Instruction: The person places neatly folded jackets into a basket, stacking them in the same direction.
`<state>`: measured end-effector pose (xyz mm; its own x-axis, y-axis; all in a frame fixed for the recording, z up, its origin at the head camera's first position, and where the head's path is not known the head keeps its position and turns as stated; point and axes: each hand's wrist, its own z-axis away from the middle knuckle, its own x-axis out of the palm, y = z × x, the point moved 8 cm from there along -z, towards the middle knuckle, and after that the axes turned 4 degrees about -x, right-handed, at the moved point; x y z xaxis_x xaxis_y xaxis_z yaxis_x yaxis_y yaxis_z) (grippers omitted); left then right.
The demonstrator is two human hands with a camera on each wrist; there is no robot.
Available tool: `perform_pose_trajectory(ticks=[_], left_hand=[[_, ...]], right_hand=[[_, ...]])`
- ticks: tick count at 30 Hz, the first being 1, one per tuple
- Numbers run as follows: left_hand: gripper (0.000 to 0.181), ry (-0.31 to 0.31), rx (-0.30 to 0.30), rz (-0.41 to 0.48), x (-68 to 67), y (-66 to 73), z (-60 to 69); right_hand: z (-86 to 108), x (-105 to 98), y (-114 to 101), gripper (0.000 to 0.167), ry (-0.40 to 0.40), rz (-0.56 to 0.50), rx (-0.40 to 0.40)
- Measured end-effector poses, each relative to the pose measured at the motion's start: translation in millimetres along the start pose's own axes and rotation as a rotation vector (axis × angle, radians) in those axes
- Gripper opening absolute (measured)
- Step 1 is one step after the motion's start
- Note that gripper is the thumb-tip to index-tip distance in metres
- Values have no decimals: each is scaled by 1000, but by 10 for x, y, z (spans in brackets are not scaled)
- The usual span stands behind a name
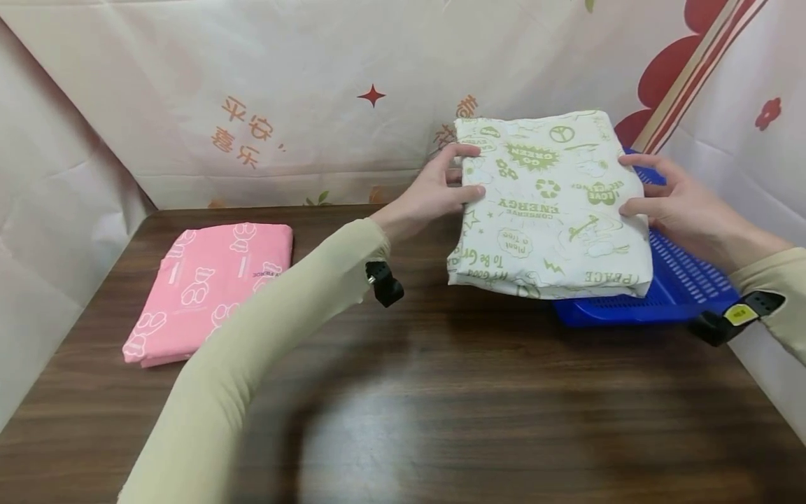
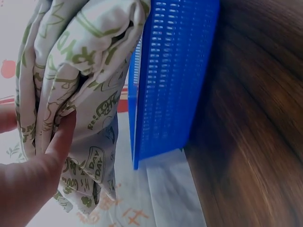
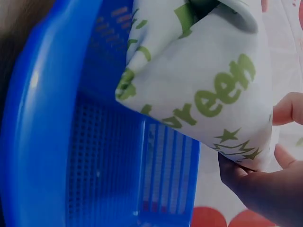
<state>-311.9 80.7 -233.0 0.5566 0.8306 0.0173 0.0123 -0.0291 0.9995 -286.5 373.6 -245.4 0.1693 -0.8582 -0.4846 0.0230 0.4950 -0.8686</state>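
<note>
A folded white cloth with green print (image 1: 548, 203) is held up between both hands, partly over the blue basket (image 1: 686, 273). My left hand (image 1: 443, 185) grips its left edge, with fingers and thumb around the folded layers, as the left wrist view shows. On the opposite edge, my right hand (image 1: 683, 203) pinches the cloth between thumb and fingers. From the right wrist, the cloth's underside (image 3: 203, 99) hangs above the basket's slotted inside (image 3: 109, 165). Some of the fingers are hidden behind the cloth.
A folded pink cloth with white figures (image 1: 208, 287) lies on the left of the dark wooden table (image 1: 472, 406). Printed white curtains (image 1: 315, 91) enclose the back and both sides. The basket stands at the table's right rear, close to the curtain.
</note>
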Motion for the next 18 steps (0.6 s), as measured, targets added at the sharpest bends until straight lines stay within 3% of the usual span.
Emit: perform_pose_trajectory(ticks=[6,12,18], left_hand=[[54,-5,-21,56,217,-10,-126],[59,-87,-6,129,494,-72,-252],[61,-128,-5,151,761,-174,-339]], right_hand=[[-20,-267,98,67,47,63,3],[0,-483,210,76,99,237,11],[27,-675,320,77,91,315,3]])
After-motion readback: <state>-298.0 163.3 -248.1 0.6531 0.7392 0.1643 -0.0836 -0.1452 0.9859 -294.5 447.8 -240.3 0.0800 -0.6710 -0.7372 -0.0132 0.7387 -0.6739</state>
